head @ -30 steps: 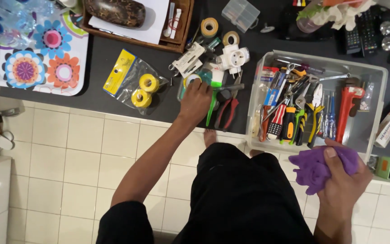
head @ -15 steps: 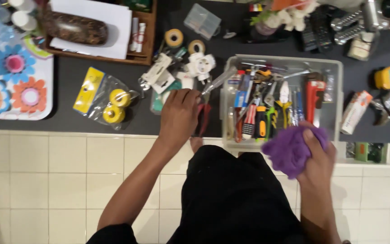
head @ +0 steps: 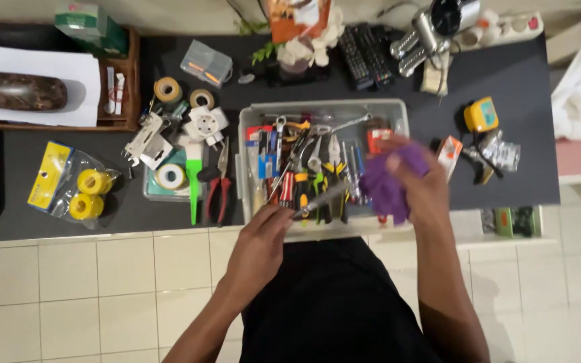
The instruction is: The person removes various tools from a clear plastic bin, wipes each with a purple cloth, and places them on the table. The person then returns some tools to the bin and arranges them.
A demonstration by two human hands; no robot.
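Metal tool (head: 321, 199) now in left hand (head: 260, 242); purple cloth (head: 388, 178) moved over bin (head: 245, 134).

Left arm: I see it reach up from below, bare forearm angled inward.
Left hand (head: 262, 235): fingers pinched together, knuckles up.
Right arm: extended straight up the frame.
Right hand (head: 417, 180): blurred, fingers curled closed, thumb on top.

Even, fairly bright indoor light from above; soft short shadows beside items on the dark worktop (head: 492, 74). Right hand (head: 415, 181) and purple cloth (head: 388, 181) smeared by motion blur. Tool tray (head: 324, 107) stays reasonably sharp. Mild glare on floor tiles (head: 68, 289) below the worktop.
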